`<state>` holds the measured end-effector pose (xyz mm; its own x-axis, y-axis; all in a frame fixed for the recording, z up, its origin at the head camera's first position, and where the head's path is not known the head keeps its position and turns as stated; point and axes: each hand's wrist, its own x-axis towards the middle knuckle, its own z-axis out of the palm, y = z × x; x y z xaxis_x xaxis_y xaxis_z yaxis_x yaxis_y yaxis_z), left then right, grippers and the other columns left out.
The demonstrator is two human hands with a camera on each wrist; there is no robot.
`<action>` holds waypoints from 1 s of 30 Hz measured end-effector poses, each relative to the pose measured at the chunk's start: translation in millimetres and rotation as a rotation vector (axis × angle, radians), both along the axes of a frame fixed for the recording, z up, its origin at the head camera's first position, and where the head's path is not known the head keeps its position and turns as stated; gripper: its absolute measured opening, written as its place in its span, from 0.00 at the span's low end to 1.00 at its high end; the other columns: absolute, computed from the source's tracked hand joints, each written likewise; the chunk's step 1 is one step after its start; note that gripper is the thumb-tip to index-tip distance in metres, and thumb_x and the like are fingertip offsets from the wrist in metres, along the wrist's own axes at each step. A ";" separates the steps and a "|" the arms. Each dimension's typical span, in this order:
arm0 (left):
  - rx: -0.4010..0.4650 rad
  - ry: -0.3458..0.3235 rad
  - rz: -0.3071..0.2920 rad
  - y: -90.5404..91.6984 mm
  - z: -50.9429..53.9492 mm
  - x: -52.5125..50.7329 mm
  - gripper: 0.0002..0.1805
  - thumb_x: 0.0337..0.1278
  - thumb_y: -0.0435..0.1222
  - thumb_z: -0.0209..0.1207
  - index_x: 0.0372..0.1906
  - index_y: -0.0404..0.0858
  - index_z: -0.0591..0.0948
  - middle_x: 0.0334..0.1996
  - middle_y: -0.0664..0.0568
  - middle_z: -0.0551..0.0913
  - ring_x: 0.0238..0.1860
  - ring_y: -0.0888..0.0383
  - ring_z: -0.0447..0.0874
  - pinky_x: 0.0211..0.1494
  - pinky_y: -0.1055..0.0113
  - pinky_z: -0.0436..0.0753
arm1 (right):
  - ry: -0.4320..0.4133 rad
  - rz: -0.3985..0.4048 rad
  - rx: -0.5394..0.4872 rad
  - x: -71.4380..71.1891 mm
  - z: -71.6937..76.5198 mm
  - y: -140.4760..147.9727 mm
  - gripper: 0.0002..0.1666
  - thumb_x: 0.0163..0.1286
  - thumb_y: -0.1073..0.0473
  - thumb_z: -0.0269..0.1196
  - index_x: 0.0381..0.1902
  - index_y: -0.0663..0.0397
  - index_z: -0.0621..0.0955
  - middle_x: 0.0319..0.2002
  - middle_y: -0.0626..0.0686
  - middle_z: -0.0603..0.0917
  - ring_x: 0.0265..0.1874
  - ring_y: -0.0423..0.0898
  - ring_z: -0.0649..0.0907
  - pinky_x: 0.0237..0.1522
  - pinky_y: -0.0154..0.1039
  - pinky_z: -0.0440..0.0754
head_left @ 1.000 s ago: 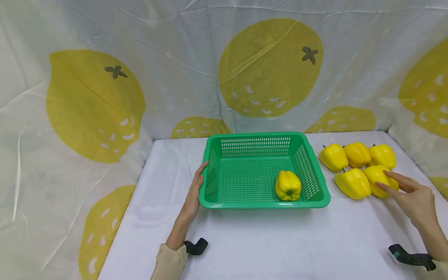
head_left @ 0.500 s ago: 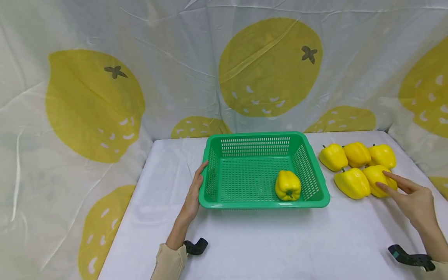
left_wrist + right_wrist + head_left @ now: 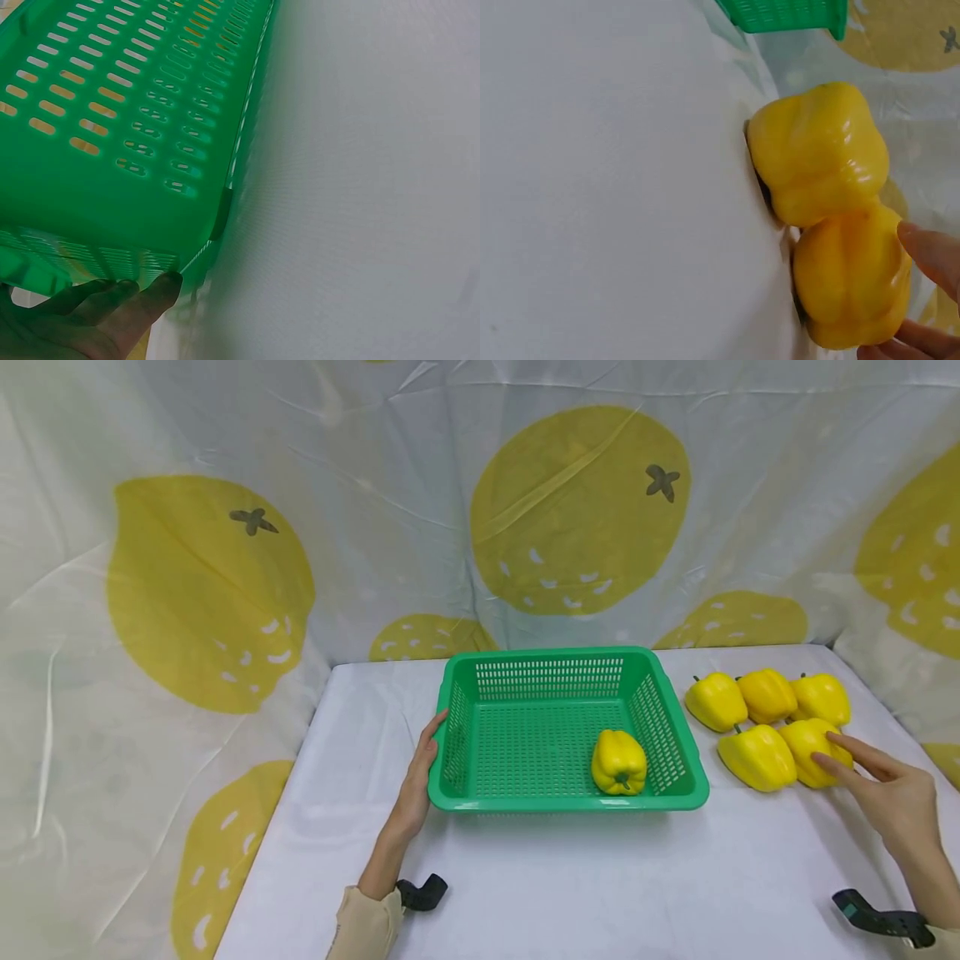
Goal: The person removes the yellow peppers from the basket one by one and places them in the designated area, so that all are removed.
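Observation:
A green slotted basket (image 3: 567,804) stands mid-table with one yellow bell pepper (image 3: 619,763) in its right front corner. My left hand (image 3: 411,785) lies along the basket's left end; in the left wrist view its fingers (image 3: 142,307) touch the end wall from outside, fairly straight. Several more bell peppers sit in a cluster to the right of the basket. My right hand (image 3: 892,793) holds the front-right bell pepper (image 3: 806,747) of that cluster, which rests on the table. In the right wrist view thumb and fingers lie on opposite sides of it, and another bell pepper (image 3: 821,154) sits against it.
The other clustered peppers include a front-left pepper (image 3: 757,760) and a back-right pepper (image 3: 821,697). A white cloth (image 3: 570,893) covers the table. Behind it hangs a curtain (image 3: 390,510) printed with yellow lemons.
The head view has tilted very slightly, so everything sits a few pixels lower. Both hands, the basket and the peppers keep their places.

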<state>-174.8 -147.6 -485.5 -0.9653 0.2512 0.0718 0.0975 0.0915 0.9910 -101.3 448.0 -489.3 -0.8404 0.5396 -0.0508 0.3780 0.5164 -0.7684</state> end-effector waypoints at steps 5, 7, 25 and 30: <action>-0.007 0.000 0.012 0.1 -0.2 1.1 0.27 0.85 0.54 0.27 0.82 0.63 0.54 0.83 0.58 0.49 0.79 0.52 0.52 0.78 0.46 0.51 | 0.058 0.014 0.025 -2.5 12.1 -2.6 0.37 0.74 0.42 0.64 0.76 0.44 0.71 0.73 0.24 0.66 0.82 0.42 0.57 0.59 0.11 0.62; -0.003 0.003 0.014 -0.1 -0.2 1.4 0.27 0.85 0.53 0.27 0.81 0.63 0.54 0.83 0.59 0.50 0.80 0.53 0.51 0.79 0.45 0.50 | 0.086 0.023 0.042 -4.9 19.9 -5.2 0.36 0.75 0.44 0.64 0.76 0.45 0.71 0.74 0.26 0.66 0.83 0.42 0.57 0.60 0.12 0.62; 0.003 0.014 0.005 0.6 -0.7 1.8 0.27 0.85 0.53 0.28 0.81 0.63 0.55 0.83 0.60 0.49 0.83 0.53 0.45 0.81 0.43 0.46 | 0.145 0.633 0.082 -51.2 99.5 -80.2 0.36 0.76 0.53 0.65 0.78 0.41 0.69 0.78 0.46 0.66 0.65 0.25 0.68 0.50 0.08 0.66; 0.007 0.021 0.003 1.3 -1.1 1.1 0.27 0.85 0.52 0.28 0.81 0.62 0.55 0.83 0.59 0.49 0.83 0.53 0.45 0.81 0.42 0.45 | 0.083 0.760 0.079 -68.1 119.5 -109.0 0.36 0.77 0.52 0.64 0.79 0.36 0.67 0.81 0.54 0.62 0.75 0.53 0.70 0.66 0.38 0.78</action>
<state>-173.7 -146.3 -486.6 -0.9644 0.2474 0.0939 0.1181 0.0849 0.9894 -169.4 339.0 -369.7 -0.9811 -0.1889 0.0430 -0.1601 0.6659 -0.7286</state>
